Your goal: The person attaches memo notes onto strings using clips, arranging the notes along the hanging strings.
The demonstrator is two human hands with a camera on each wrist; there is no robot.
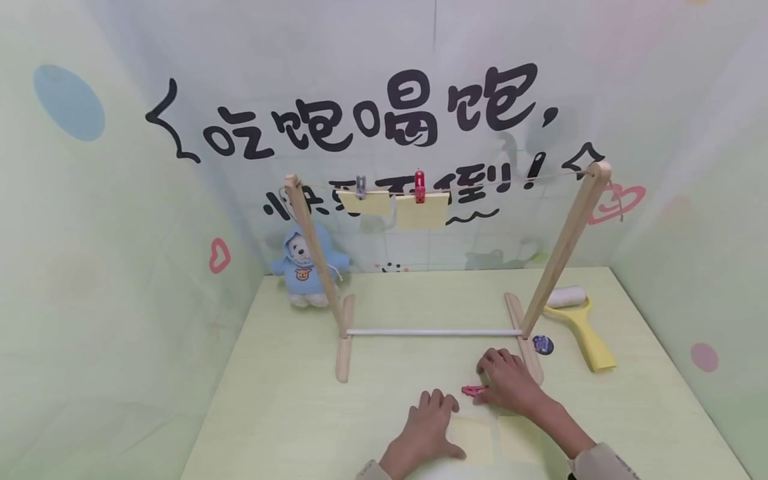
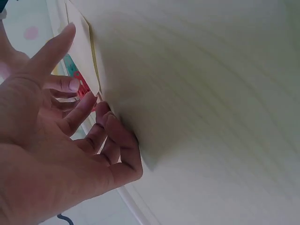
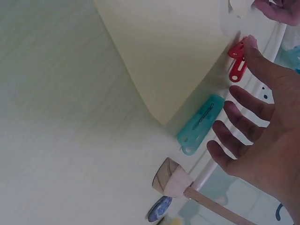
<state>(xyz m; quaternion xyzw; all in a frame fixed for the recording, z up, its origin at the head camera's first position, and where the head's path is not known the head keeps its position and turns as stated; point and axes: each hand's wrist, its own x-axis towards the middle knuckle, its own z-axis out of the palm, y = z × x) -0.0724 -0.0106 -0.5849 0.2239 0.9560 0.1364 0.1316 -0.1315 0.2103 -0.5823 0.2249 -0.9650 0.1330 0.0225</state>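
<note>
The wooden rack (image 1: pixel 444 267) stands in the middle of the table (image 1: pixel 288 413), and everything else sits around it. On its top string hang two paper sheets (image 1: pixel 420 210), each under a clip (image 1: pixel 419 186), toward the rack's left post. Behind that left post a plush toy (image 1: pixel 303 267) leans against the back wall. Right of the rack's right post lies a lint roller (image 1: pixel 579 320), with a small round disc (image 1: pixel 543 344) between it and the rack's right foot. In front of the rack, near its right foot, the right hand (image 1: pixel 510 381) rests over a clothespin (image 1: pixel 474 390). The left hand (image 1: pixel 429 427) lies further forward of the rack, on the table, touching the left of two paper squares (image 1: pixel 474 437) lying side by side there.
</note>
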